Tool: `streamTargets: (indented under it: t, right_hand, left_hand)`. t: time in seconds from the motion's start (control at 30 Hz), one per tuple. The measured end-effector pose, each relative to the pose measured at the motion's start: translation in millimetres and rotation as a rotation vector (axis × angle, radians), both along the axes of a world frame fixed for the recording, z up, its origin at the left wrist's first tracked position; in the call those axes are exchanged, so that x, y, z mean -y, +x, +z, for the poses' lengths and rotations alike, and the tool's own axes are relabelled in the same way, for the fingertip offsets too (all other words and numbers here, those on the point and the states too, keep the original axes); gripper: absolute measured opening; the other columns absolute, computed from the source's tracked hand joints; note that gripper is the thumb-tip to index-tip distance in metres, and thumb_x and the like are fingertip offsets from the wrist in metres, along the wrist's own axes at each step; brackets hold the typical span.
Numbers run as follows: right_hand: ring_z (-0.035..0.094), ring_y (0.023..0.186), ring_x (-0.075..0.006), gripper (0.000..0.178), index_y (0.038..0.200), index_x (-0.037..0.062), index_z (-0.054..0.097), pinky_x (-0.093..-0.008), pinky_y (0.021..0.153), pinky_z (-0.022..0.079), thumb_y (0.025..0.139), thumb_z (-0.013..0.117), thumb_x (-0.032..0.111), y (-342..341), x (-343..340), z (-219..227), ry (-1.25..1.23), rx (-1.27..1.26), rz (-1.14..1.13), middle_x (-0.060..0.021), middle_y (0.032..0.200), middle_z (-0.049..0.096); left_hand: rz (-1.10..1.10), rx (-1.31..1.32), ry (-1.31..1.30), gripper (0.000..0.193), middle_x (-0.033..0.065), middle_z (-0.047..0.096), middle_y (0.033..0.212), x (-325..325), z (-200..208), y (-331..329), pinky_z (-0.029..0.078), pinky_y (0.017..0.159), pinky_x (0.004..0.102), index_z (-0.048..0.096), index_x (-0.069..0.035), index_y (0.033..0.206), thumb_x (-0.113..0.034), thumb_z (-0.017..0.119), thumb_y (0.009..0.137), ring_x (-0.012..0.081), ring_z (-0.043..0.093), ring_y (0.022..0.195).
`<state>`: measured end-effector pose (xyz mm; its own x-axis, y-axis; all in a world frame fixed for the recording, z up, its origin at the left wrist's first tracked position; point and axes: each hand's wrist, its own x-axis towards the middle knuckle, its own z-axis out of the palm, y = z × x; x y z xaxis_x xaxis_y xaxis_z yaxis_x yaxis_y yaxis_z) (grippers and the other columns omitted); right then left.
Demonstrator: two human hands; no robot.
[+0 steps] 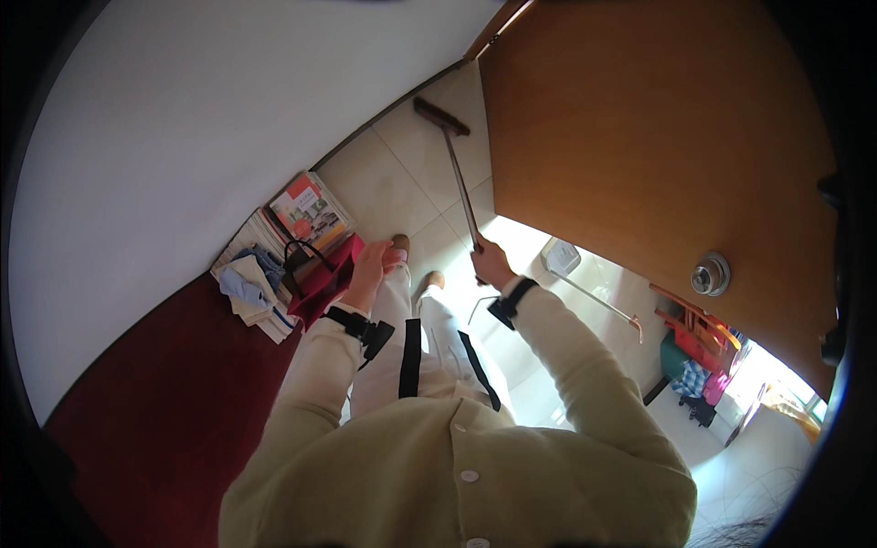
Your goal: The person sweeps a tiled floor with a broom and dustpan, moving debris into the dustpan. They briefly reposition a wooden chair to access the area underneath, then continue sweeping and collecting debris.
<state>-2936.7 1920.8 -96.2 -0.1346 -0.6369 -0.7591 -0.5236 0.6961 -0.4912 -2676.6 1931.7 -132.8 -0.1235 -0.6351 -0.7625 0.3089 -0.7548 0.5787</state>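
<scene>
My right hand [493, 264] is closed around the upper end of a broom's [461, 181] long thin handle. The broom slants away from me, and its dark brush head [441, 117] rests at the tiled corner between the wall and the door. My left hand [371, 271] hangs loosely in front of my left leg with its fingers apart, and nothing shows in it. Beyond that hand, partly covered by it, is a red bag [315, 297] with dark handles; I cannot tell whether the two touch.
Stacked books [309, 208] and folded clothes [247, 281] lie along the white wall [201, 110]. On the right stands a wooden door [639, 119] with a round knob [711, 274]. Past its lower edge are a long-handled dustpan [561, 259] and an orange chair [699, 324]. Dark red flooring [183, 402] is at left.
</scene>
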Motion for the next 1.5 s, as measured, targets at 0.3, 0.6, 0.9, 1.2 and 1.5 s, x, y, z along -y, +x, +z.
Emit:
streamTargets:
  t: [0.3, 0.6, 0.9, 1.2, 1.5]
  right_hand:
    - [0.065, 0.074, -0.0209, 0.041, 0.126, 0.0149, 0.056, -0.0305, 0.068, 0.052, 0.085, 0.062, 0.018, -93, -53, 51, -0.184, -0.285, 0.328, -0.0108, 0.090, 0.068]
    - [0.062, 0.085, -0.0340, 0.031, 0.117, 0.0154, 0.060, -0.0414, 0.074, 0.050, 0.087, 0.058, 0.019, -114, 11, -23, -0.504, -0.406, 0.679, -0.0154, 0.092, 0.066]
    - [0.063, 0.087, -0.0341, 0.044, 0.130, 0.0235, 0.050, -0.0423, 0.077, 0.050, 0.087, 0.056, 0.020, -210, -70, -47, -0.305, -0.368, 0.769, -0.0172, 0.093, 0.065]
    - [0.062, 0.080, -0.0377, 0.035, 0.120, 0.0244, 0.060, -0.0414, 0.072, 0.051, 0.086, 0.059, 0.017, -262, -155, 36, -0.312, -0.259, 0.722, -0.0202, 0.087, 0.065]
    - [0.063, 0.085, -0.0328, 0.032, 0.118, 0.0169, 0.061, -0.0389, 0.075, 0.051, 0.087, 0.057, 0.022, -139, -63, -55, -0.654, -0.169, 0.775, -0.0159, 0.094, 0.066]
  left_hand:
    - [0.028, -0.036, -0.026, 0.029, 0.0049, 0.065, 0.092, -26, 6, -19, 0.047, 0.073, 0.0284, 0.059, -0.009, 0.104, -0.033, 0.046, 0.094, 0.0153, 0.063, 0.081]
    - [0.146, 0.061, 0.013, 0.035, 0.0071, 0.064, 0.097, -88, 9, -31, 0.046, 0.081, 0.0311, 0.058, -0.008, 0.105, -0.040, 0.049, 0.093, 0.0181, 0.062, 0.090]
    - [0.220, 0.049, 0.042, 0.036, 0.0070, 0.064, 0.097, -157, 26, -75, 0.045, 0.085, 0.0319, 0.056, -0.007, 0.109, -0.039, 0.046, 0.094, 0.0176, 0.061, 0.093]
    - [0.289, 0.041, 0.014, 0.034, 0.0064, 0.064, 0.098, -183, 41, -73, 0.046, 0.084, 0.0324, 0.057, -0.008, 0.106, -0.038, 0.046, 0.094, 0.0175, 0.062, 0.093]
    - [0.317, 0.044, 0.034, 0.034, 0.0065, 0.064, 0.099, -238, 26, -51, 0.045, 0.085, 0.0329, 0.055, -0.008, 0.108, -0.037, 0.042, 0.095, 0.0183, 0.061, 0.095]
